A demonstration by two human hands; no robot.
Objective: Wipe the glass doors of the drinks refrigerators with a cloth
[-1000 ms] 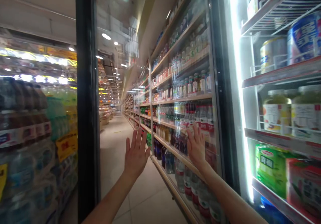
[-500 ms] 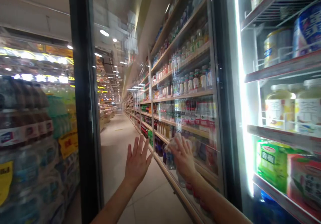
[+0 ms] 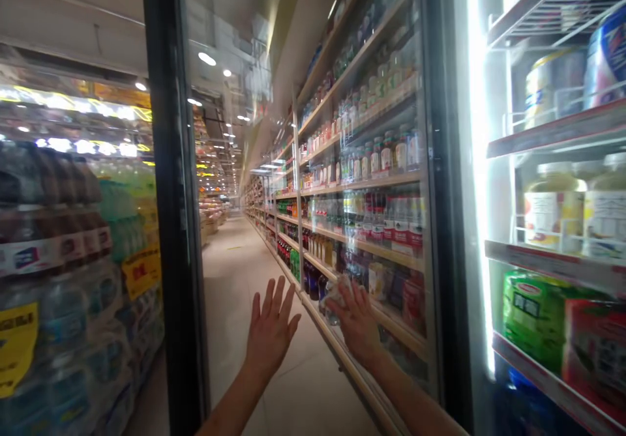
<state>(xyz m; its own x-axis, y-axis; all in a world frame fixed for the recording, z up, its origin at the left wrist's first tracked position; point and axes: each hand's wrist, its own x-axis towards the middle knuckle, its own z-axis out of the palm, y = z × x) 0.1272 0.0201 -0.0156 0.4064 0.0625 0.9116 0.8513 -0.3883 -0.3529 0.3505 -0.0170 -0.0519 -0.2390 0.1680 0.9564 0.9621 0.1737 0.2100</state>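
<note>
Keep the pale cloth [image 3: 333, 291] flat against the glass door [image 3: 303, 188] under the right hand [image 3: 359, 322], its fingers spread over it; the left hand [image 3: 270, 335], at left, is flat, fingers apart, empty.

On your right, the green pack [image 3: 533, 322] reads 青葡, blurred. Bottle labels [image 3: 604, 218] above show a faint 茶. Yellow signs [image 3: 18, 345] at your left: lettering illegible.

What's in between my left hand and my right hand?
In the head view, the glass pane, and a pale crumpled cloth by the right hand.
</note>
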